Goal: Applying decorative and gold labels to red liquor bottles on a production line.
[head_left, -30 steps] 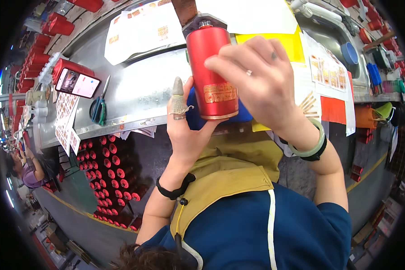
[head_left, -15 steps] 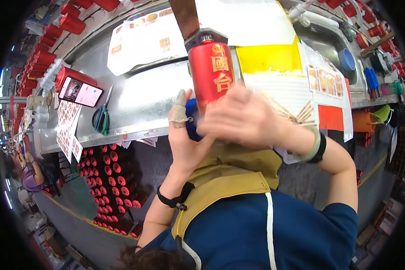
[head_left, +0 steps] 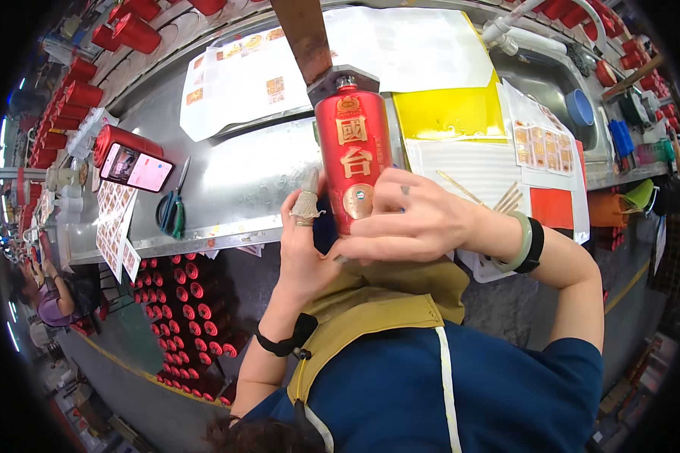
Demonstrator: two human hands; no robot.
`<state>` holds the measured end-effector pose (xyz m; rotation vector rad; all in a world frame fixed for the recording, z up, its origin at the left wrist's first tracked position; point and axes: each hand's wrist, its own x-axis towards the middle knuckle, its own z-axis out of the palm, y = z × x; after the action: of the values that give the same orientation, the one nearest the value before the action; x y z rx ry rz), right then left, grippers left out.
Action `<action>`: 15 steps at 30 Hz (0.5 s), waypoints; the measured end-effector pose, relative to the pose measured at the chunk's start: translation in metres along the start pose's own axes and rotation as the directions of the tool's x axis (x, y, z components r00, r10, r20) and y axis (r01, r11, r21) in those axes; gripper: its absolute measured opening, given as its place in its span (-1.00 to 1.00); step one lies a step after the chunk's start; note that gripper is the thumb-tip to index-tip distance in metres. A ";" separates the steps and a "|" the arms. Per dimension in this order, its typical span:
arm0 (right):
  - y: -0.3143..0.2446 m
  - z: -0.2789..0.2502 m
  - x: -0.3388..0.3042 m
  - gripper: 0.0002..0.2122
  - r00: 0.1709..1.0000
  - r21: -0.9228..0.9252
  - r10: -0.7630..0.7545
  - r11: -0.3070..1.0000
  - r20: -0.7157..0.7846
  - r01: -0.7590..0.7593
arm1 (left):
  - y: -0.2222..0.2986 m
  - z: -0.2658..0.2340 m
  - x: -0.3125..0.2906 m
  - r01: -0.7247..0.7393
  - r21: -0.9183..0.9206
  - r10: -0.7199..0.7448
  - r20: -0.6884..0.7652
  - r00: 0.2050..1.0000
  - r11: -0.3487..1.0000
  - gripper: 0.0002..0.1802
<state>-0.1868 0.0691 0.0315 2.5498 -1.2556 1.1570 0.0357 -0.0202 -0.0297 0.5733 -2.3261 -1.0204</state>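
Observation:
A red bottle with raised gold characters lies with its metallic neck away from me, against a dark angled metal holder. A round, pale gold sticker shows near its lower end. My left hand curls along the bottle's lower left side; pale wrapping covers one fingertip, with a ring-like band below it. Curled over the lower right end is my right hand, its fingers bent against the bottle and its fingertips partly hidden. Something blue shows between my left hand and the bottle.
Left on the metal bench are a phone, scissors and sticker sheets. Right lie thin wooden sticks, a yellow sheet and a sink with a blue bowl. Red bottles stand below.
My right hand, blurred before, has settled lower on the bottle, uncovering the round sticker. The bottle has turned slightly, its characters shifting left, and has come a little nearer to me.

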 end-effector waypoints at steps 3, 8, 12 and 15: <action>0.039 0.013 0.006 -0.79 0.909 -0.114 0.258 0.944 -0.326 -0.308 | 0.002 -0.001 0.002 0.010 -0.021 -0.010 0.002 1.000 1.000 -0.02; 0.066 -0.019 0.009 -0.86 0.937 -0.405 0.188 0.863 -0.294 -0.301 | -0.001 -0.004 0.001 -0.054 0.044 0.054 0.010 0.998 0.998 0.03; 0.001 0.014 -0.032 -0.80 0.983 -0.221 0.038 0.972 -0.178 -0.078 | 0.003 -0.003 0.003 0.028 0.006 -0.028 0.025 0.999 1.000 0.03; -0.045 0.010 -0.027 -0.69 1.000 0.000 -0.016 1.000 0.002 0.016 | 0.000 0.001 0.002 0.030 -0.013 -0.030 0.019 0.999 0.999 0.02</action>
<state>-0.1588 0.1130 0.0177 2.5563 -1.2331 1.1517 0.0340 -0.0206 -0.0295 0.5980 -2.3316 -1.0586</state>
